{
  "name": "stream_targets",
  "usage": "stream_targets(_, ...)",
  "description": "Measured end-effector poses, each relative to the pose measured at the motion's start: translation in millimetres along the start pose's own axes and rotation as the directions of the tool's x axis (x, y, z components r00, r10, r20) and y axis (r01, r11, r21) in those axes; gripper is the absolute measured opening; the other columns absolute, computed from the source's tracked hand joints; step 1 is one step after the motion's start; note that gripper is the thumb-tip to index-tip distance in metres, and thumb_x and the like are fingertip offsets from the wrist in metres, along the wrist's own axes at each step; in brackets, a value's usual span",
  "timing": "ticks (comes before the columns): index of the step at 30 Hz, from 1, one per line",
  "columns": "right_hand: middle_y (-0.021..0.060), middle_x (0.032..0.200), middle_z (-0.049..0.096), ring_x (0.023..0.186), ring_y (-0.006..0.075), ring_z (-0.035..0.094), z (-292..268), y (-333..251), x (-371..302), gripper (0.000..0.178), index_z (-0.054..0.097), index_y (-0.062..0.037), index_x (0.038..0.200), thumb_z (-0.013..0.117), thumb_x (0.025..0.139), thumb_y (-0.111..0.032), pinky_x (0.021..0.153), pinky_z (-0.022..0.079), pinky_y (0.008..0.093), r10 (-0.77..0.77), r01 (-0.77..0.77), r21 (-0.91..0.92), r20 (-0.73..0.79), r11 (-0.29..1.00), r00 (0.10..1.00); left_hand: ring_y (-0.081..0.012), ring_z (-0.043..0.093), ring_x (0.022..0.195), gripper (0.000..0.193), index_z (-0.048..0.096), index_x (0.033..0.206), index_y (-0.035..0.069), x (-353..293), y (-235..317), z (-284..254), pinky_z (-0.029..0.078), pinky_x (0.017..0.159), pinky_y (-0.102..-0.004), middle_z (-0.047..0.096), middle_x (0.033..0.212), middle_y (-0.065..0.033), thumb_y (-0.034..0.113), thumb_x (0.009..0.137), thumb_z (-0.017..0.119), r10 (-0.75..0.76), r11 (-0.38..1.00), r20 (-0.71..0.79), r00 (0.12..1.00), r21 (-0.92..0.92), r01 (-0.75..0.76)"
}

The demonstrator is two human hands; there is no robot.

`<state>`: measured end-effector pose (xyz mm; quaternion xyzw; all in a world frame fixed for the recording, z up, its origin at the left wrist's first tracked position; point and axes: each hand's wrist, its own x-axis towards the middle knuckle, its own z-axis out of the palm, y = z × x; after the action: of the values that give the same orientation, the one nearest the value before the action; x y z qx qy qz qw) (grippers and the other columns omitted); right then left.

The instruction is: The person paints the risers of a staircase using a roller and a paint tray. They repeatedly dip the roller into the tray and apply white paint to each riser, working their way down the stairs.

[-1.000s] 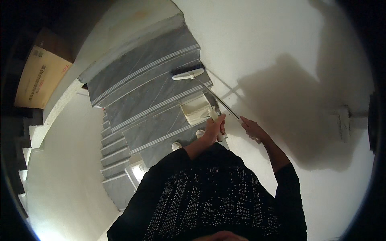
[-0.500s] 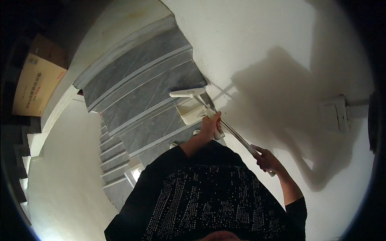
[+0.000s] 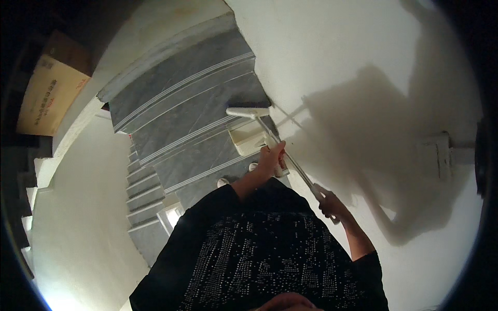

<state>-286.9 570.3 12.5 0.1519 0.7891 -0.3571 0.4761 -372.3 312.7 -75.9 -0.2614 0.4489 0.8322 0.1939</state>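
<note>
My right hand [image 3: 333,203] is closed around the upper part of a long pale broom handle. At the far end of that handle, the white broom head [image 3: 248,111] lies across a grey stair tread near the right wall, its dark bristles facing away from me. My left hand [image 3: 263,165] is closed around the upright handle of a cream dustpan [image 3: 241,141]. The dustpan rests just nearer than the broom head, its pan partly covered by the broom handle. Whether my left fingers also touch the broom handle, I cannot tell.
Grey stairs [image 3: 176,119] with pale striped edges run across the middle, and more steps descend at the lower left. A white wall [image 3: 332,46] borders the right side. Beyond the left ledge stands a cardboard box [image 3: 49,98]. My light-toed shoes [image 3: 223,182] show below.
My right hand has shifted left and slightly up with the broom handle. The broom head has moved a little farther away and rightward on the tread. My left hand stays at the dustpan.
</note>
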Motion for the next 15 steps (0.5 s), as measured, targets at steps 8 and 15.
stream_targets(8, 0.0029, 0.06, 0.052, 0.044, 0.0108, 0.05, -9.1, -41.3, -33.6, 0.052, 0.044, -0.0198, 0.144, 0.049, 0.098, -0.044, 0.041, 0.046, 0.0291, -0.054, 0.05, -0.082, -0.059, 0.995, 0.997, -0.0126, 0.05, 0.04, 0.034, 0.055, 0.068, 0.009, 4.8, -1.5, 2.7, 0.041, 0.038, -0.0295, 0.05, 0.052, 0.0, 0.032, 0.089, 0.068, 0.0, 0.998, 0.039, 0.999, -0.06, 0.002)
stream_targets(15, 0.0033, 0.061, 0.047, 0.047, 0.0132, 0.048, 0.8, -67.4, 63.5, 0.055, 0.04, -0.0205, 0.147, 0.048, 0.098, -0.043, 0.042, 0.044, 0.0302, -0.192, 0.179, -0.142, -0.08, 0.974, 0.978, -0.0138, 0.049, 0.039, 0.032, 0.056, 0.07, 0.008, -0.2, 0.8, 3.2, 0.041, 0.037, -0.0316, 0.051, 0.052, -0.0007, 0.031, 0.089, 0.068, -0.005, 0.998, 0.041, 0.999, -0.068, 0.008)
